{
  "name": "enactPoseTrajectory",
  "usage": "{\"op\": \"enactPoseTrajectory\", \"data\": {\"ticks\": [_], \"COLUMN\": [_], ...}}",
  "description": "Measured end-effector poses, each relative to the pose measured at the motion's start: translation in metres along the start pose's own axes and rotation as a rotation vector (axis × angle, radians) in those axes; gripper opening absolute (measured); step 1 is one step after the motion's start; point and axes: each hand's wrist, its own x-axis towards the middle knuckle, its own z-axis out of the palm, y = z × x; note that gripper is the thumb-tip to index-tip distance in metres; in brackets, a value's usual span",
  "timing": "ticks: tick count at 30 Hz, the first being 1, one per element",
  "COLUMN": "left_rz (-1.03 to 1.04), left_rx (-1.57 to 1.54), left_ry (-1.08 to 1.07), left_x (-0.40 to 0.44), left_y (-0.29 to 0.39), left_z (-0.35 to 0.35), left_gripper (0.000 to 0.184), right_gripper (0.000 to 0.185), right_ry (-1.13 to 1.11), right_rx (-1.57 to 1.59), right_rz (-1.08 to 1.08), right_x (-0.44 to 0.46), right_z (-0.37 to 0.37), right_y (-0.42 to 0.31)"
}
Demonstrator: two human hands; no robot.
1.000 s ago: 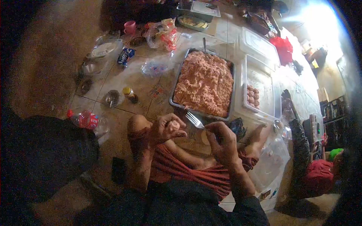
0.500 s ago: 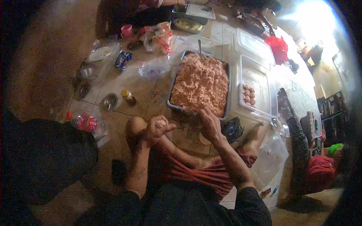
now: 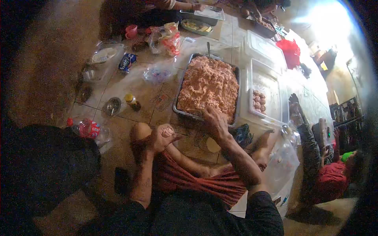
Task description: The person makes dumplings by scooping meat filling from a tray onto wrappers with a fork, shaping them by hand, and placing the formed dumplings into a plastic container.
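Observation:
A portion of pink minced mixture [image 3: 167, 131] rests in my left hand [image 3: 159, 138], its fingers curled around it, above my knee. My right hand [image 3: 214, 120] is closed at the near edge of the large tray of pink mince [image 3: 208, 84]; the fork it held earlier is hidden now. A spoon handle [image 3: 208, 48] stands up at the tray's far side. Right of the tray, a clear plastic container [image 3: 271, 88] holds several round meatballs [image 3: 258, 101] along its left side.
Left on the tiles are a yellow-capped bottle [image 3: 132, 101], a glass bowl [image 3: 113, 106], a blue packet [image 3: 127, 62] and a red-labelled plastic bottle [image 3: 88, 128]. A co-worker's arm [image 3: 185, 5] reaches in at the top; a person in red [image 3: 332, 177] sits at right.
My right hand has moved away from my left hand, forward to the mince tray's near edge, taking the fork with it. My left hand has shifted slightly left and keeps its portion.

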Motion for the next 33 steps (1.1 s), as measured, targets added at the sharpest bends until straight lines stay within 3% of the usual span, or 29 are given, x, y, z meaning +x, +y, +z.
{"op": "enactPoseTrajectory", "data": {"ticks": [2, 6, 9, 11, 12, 13, 14, 15, 17, 19, 21, 22, 23, 24, 25, 27, 30, 31, 33], "left_rz": [0.078, 0.254, 0.132, 0.17, 0.209, 0.211, 0.228, 0.243, 0.247, 0.251, 0.26, 0.26, 0.225, 0.191, 0.191, 0.265, 0.369, 0.368, 0.253], "left_rx": [-0.004, -0.117, -0.178, -0.342, -0.506, -0.506, -0.37, -0.233, -0.364, -0.491, -0.319, -0.261, -0.403, -0.545, -0.545, -0.402, -0.185, -0.185, 0.079], "left_ry": [0.056, 0.037, -0.113, -0.076, -0.036, -0.032, -0.062, -0.093, -0.035, 0.017, 0.003, 0.0, 0.021, 0.041, 0.039, 0.029, 0.021, 0.021, 0.026], "left_x": [0.002, 0.002, -0.012, 0.006, 0.013, 0.014, 0.012, 0.011, 0.027, 0.029, 0.02, 0.017, 0.019, 0.021, 0.021, 0.018, 0.013, 0.014, 0.019], "left_y": [-0.014, -0.046, 0.011, -0.015, -0.012, -0.011, 0.009, 0.021, -0.019, -0.023, 0.001, 0.004, 0.0, -0.002, -0.006, 0.017, 0.043, 0.043, 0.039], "left_z": [0.008, 0.014, -0.001, 0.017, 0.023, 0.024, 0.02, 0.02, 0.043, 0.044, 0.029, 0.027, 0.033, 0.037, 0.039, 0.034, 0.026, 0.025, 0.022], "left_gripper": [0.037, 0.037, 0.043, 0.04, 0.039, 0.039, 0.039, 0.04, 0.037, 0.034, 0.032, 0.032, 0.032, 0.033, 0.033, 0.033, 0.034, 0.034, 0.03], "right_gripper": [0.031, 0.022, 0.015, 0.012, 0.024, 0.036, 0.036, 0.022, 0.009, 0.035, 0.03, 0.026, 0.022, 0.011, 0.011, 0.011, 0.01, 0.01, 0.014], "right_ry": [0.035, 0.075, 0.095, 0.111, 0.041, -0.031, -0.033, -0.068, -0.103, -0.211, -0.237, -0.172, -0.105, -0.014, -0.012, 0.018, 0.047, 0.01, -0.04], "right_rx": [-0.139, 0.078, 0.253, 0.354, 0.417, 0.478, 0.479, 0.535, 0.591, 0.474, 0.778, 0.662, 0.543, 0.559, 0.558, 0.599, 0.626, 0.614, 0.638], "right_rz": [-0.134, 0.013, 0.086, 0.082, 0.102, 0.12, 0.116, 0.091, 0.064, 0.029, 0.181, 0.14, 0.099, 0.094, 0.095, 0.214, 0.157, 0.126, 0.116], "right_x": [0.006, 0.02, 0.02, 0.019, 0.016, 0.011, 0.003, -0.008, -0.022, -0.025, -0.019, -0.019, -0.018, -0.016, -0.017, -0.021, -0.031, -0.049, -0.041], "right_z": [-0.004, -0.051, -0.077, -0.094, -0.104, -0.109, -0.107, -0.102, -0.099, -0.111, -0.137, -0.147, -0.154, -0.159, -0.161, -0.163, -0.133, -0.088, -0.113], "right_y": [-0.011, -0.041, -0.045, -0.047, -0.051, -0.054, -0.053, -0.054, -0.058, -0.073, -0.087, -0.09, -0.092, -0.096, -0.099, -0.104, -0.11, -0.088, -0.11]}}
